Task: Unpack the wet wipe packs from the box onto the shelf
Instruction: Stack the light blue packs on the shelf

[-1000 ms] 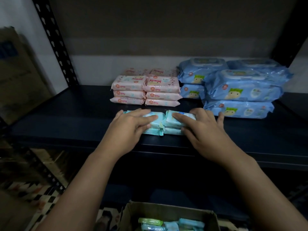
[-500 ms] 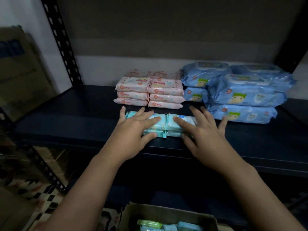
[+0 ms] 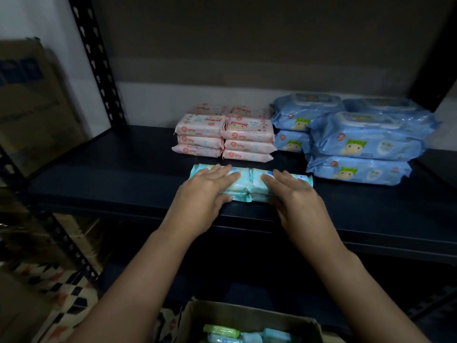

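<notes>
The left hand [image 3: 205, 194] lay flat on the left pair of teal wet wipe packs [image 3: 244, 185], fingers straight across the top and the thumb against the front face, a pressing grip rather than a closed one. The right hand [image 3: 294, 194] mirrored it on the right pair, fingers straight and spread over the top, holding nothing. The teal packs sat two high and two across, touching at the middle seam, near the front edge of the dark shelf [image 3: 111, 174]. Just behind them stood the pink packs [image 3: 222, 137], stacked three high in two columns, and to the right the larger blue packs [image 3: 358, 142], piled loosely.

The likely step was pushing or squaring the teal packs. The risk I would judge greatest was their place close to the shelf lip: a backward drag of the palms could pull the lower packs off the front edge. A hard push could also drive them into the pink stack and skew it.

The box [image 3: 247, 320] was cut off at the bottom edge; only a few green and blue packs showed inside, so how many were left could not be told. The dim light left the print on the teal packs unreadable, and both palms hid much of their tops
</notes>
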